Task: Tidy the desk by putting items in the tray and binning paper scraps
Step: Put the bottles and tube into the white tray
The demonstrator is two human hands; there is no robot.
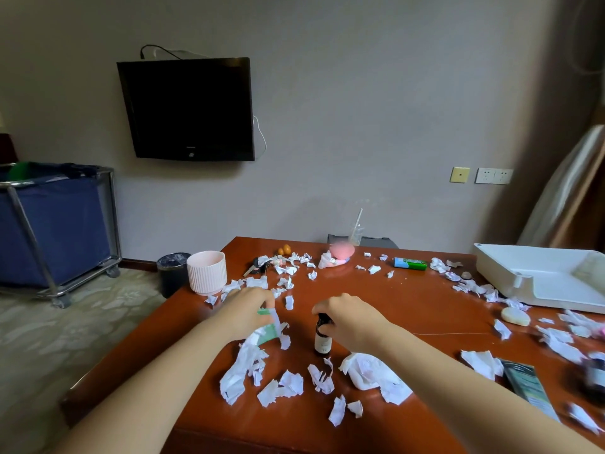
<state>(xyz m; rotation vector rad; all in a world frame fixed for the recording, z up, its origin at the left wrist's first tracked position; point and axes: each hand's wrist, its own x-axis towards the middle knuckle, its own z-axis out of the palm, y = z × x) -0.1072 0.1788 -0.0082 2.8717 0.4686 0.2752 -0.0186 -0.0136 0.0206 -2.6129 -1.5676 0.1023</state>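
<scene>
Right hand (348, 322) over small dark brown bottle with pale label (322, 344), fingers curled round its cap. Bottle upright near middle of glossy reddish-brown wooden worktop (409, 299). Left hand (248, 308) just beside, fingers bent, pinching green-and-white flat item (266, 332); blurred, kind unclear. Torn white paper scraps (288, 386) scattered all over worktop, thick around both hands. White plastic tray (550, 276) at far right edge, well apart from bottle. Black waste bin (170, 273) on floor off left corner, beside pink ribbed pot (207, 271).
</scene>
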